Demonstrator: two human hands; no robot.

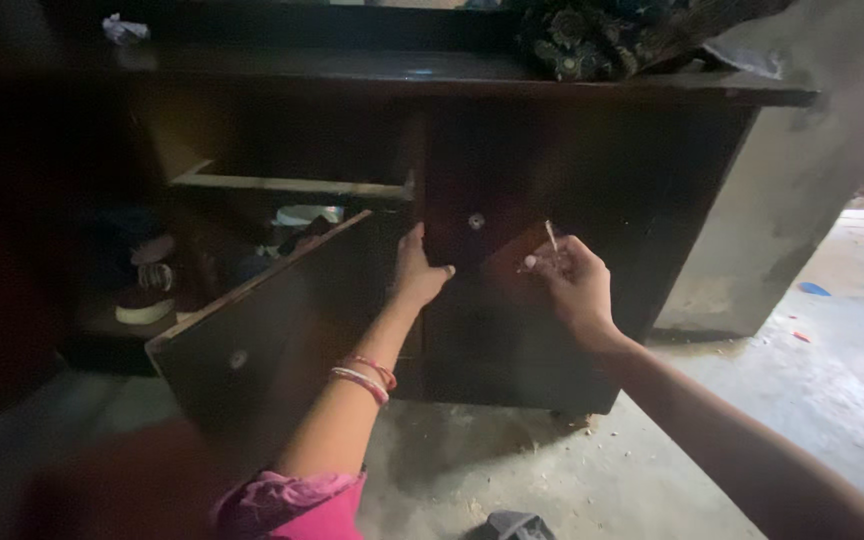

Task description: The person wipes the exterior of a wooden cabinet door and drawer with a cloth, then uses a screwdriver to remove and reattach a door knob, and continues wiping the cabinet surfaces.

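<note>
Peering into dark cabinet (592, 200): left compartment murky, shoes (147, 290) on shelf barely readable, pale object behind hard to identify. Left door (272, 320) swung open, dark wood, small round knob. Left hand (417, 272) grips edge of closed right door (512, 300), fingers curled round it. Right hand (574, 285) pinches thin pale stick (550, 237) against right door, below its knob (476, 221). Patterned cloth (592, 40) atop cabinet, cut off.

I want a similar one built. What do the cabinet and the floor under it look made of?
The cabinet looks like wood or wood board with a dark brown, slightly glossy finish; the open door shows a paler raw edge. The floor seems bare grey cement, rough and dusty.
</note>
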